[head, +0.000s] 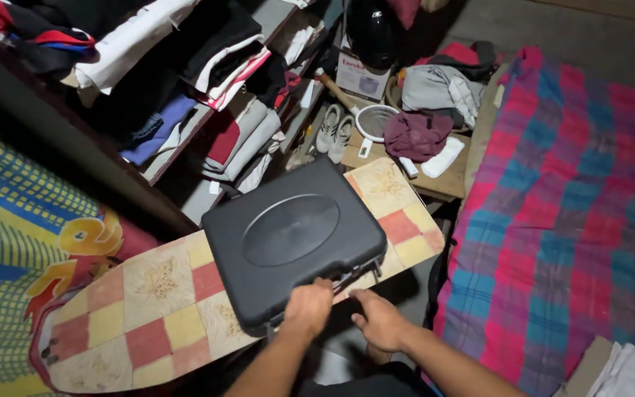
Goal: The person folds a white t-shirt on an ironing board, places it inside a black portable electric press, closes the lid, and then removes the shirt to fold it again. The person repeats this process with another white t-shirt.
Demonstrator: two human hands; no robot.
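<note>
A closed black plastic case [292, 239] with an oval panel on its lid lies flat across an ironing board [148, 305] covered in a red, yellow and cream check. My left hand [308, 309] grips the case's near edge beside the latches. Just to its right, my right hand [378, 320] touches the same edge with its fingers spread over the handle area. Both forearms reach in from the bottom of the view.
Shelves [185, 140] of folded clothes stand at the upper left. A bed with a pink and blue plaid blanket [567, 213] fills the right. Behind the board sit white shoes [334, 129], a low table [446, 184] with clothes and a cardboard box [359, 77]. A patterned cloth [16, 242] hangs at the left.
</note>
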